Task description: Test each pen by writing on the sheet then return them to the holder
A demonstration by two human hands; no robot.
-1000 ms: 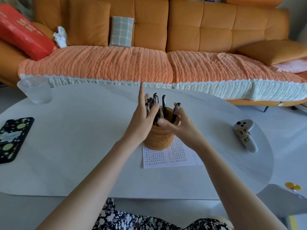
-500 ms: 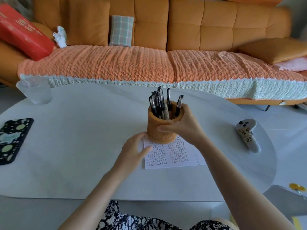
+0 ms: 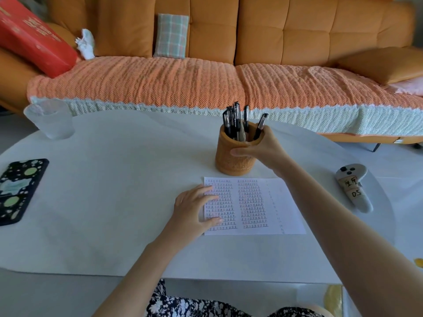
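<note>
holder: brown round pot, standing upright on the white worktop, just beyond the far edge of the sheet; whether the two are touching cannot be told.

pens: a bunch of dark capped pens, all sitting in the holder, long axes running near vertical, tops poking above the rim. one is leaning out to the right, toward the right hand.

right hand: wrapping the holder from its right side, thumb lying across the front wall, fingers curling round the back. it is clamped on the holder and holding no pen.

left hand: lying flat, fingers straight, pressing the sheet's left edge, gripping nothing.

judgement: no pen is being tested yet. the pens are standing up and away from the left hand and close beside the right. the right hand is looking the nearer to draw one straight up along its axis while the left is pinning the paper.

also present: phone, clear cup, controller.
</note>
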